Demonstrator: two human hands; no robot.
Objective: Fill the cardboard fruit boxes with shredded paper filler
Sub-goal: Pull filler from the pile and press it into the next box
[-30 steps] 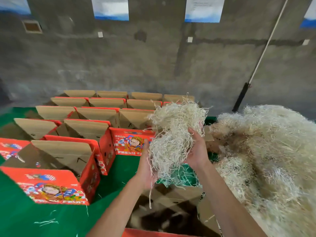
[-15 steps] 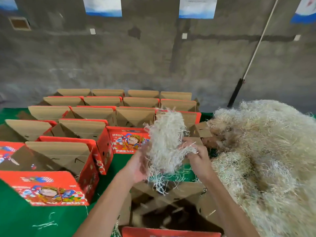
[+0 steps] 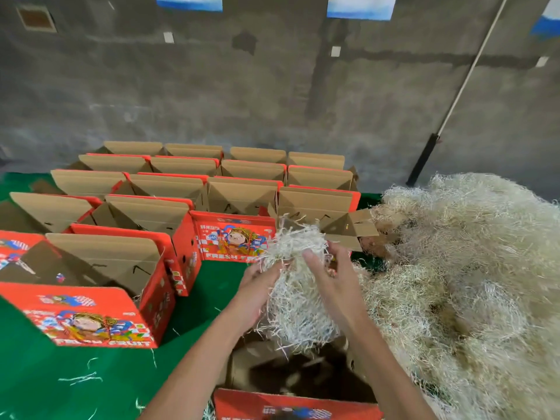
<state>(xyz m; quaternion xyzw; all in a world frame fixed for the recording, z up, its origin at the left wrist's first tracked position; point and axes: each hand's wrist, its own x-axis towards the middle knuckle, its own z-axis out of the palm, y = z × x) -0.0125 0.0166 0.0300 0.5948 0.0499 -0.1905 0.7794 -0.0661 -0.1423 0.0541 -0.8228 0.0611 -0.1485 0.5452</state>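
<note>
A person's two bare forearms reach in from 6 o'clock, holding a clump of shredded paper filler (image 3: pixel 295 286) above an open red cardboard fruit box (image 3: pixel 298 404) at the bottom edge of the frame. The left hand (image 3: pixel 257 294) curls round the clump's 9 o'clock side, its fingers buried in the strands; the right hand (image 3: pixel 331 280) cups the 3 o'clock side with fingers bent over the top. Loose strands trail from the clump down toward the box's dark interior. From 2 to 5 o'clock a large heap of the same pale filler (image 3: pixel 472 283) spreads over the green table covering (image 3: pixel 75 386). From 9 to 12 o'clock stand rows of open fruit boxes (image 3: pixel 169 189), flaps upright, brown inside and red outside; the nearest, at 8 o'clock, is a printed box (image 3: pixel 91 313) marked with a cartoon figure and the words FRESH FRUIT. Stray filler strands (image 3: pixel 80 378) lie on the green covering at 7 o'clock. A long pole (image 3: pixel 454 98) leans against the grey concrete wall (image 3: pixel 212 95) at 1 o'clock
</note>
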